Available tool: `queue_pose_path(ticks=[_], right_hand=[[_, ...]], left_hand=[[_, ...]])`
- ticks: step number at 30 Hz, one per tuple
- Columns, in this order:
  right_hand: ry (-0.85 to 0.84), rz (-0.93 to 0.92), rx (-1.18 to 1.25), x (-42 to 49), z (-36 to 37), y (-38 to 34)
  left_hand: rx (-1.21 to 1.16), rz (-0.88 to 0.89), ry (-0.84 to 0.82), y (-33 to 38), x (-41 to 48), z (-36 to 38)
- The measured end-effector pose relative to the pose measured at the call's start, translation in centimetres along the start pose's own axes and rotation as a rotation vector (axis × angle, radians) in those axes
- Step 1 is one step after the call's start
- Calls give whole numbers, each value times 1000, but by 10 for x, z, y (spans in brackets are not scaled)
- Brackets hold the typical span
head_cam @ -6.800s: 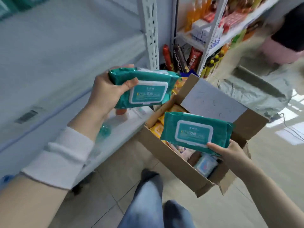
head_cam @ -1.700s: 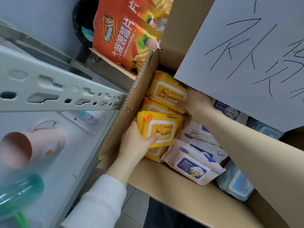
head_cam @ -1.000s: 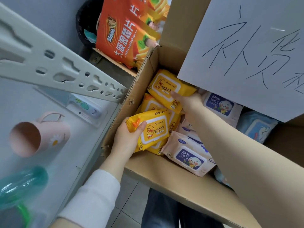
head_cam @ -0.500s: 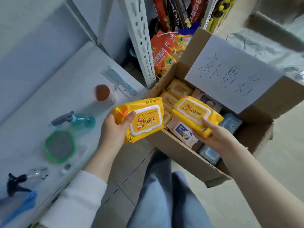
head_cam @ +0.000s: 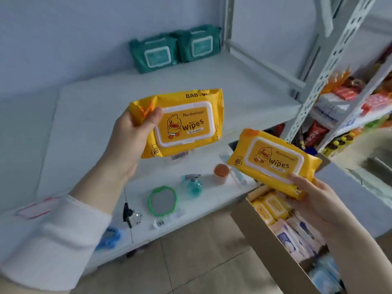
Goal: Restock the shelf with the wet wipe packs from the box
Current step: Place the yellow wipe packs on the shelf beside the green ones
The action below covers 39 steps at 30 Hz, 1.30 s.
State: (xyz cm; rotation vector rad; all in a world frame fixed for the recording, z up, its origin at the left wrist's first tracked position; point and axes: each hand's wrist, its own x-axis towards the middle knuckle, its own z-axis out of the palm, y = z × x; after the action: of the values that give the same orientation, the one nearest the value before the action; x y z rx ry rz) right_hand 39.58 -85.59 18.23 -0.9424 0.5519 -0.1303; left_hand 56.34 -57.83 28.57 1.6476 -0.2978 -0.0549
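My left hand (head_cam: 131,141) grips a yellow wet wipe pack (head_cam: 184,122) by its left end, held up in front of the white shelf (head_cam: 244,90). My right hand (head_cam: 314,200) holds a second yellow wet wipe pack (head_cam: 273,162) from below, above the cardboard box (head_cam: 261,236). Two green wet wipe packs (head_cam: 174,48) stand side by side at the back of the shelf. More yellow, white and blue wipe packs (head_cam: 284,217) lie inside the box at the lower right.
The lower shelf (head_cam: 201,209) carries a green round mirror (head_cam: 162,201), a teal spray bottle (head_cam: 194,184), an orange cup (head_cam: 221,172) and a clear spray bottle (head_cam: 132,215). A perforated grey upright (head_cam: 331,64) stands to the right, with snack shelves (head_cam: 347,107) beyond. Tiled floor lies below.
Both hands have lifted the yellow packs out of the box and up toward the shelf. The view has swung up from the box to the shelf with the green packs.
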Motion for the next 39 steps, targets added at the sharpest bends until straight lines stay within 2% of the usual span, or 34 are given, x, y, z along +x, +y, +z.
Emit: queue_pose_path(ticks=[4,10,16,21,29,31,35,39], right_hand=[[-106,-43,5,14,99,13],[-171,-18,-174,52,211,35],[-238,-105,-297,126,292,22],[-297,-144,-421,230,349,9],[-473,-168,-661,371,433,15],[-451,-223,-749,391,452,22],[-262,-485,-1001,415,477,32],[-175,-567,-1077,432,492,38]], left_hand=[[-16,-5,120,3,14,-107],[2,-44,254,-30,46,-220],[-16,-77,293,-68,118,-260],[-6,-57,321,-98,211,-276],[162,-13,290,-140,330,-314],[208,-3,304,-147,348,-325],[318,25,360,-152,375,-351],[471,56,374,-158,390,-365]])
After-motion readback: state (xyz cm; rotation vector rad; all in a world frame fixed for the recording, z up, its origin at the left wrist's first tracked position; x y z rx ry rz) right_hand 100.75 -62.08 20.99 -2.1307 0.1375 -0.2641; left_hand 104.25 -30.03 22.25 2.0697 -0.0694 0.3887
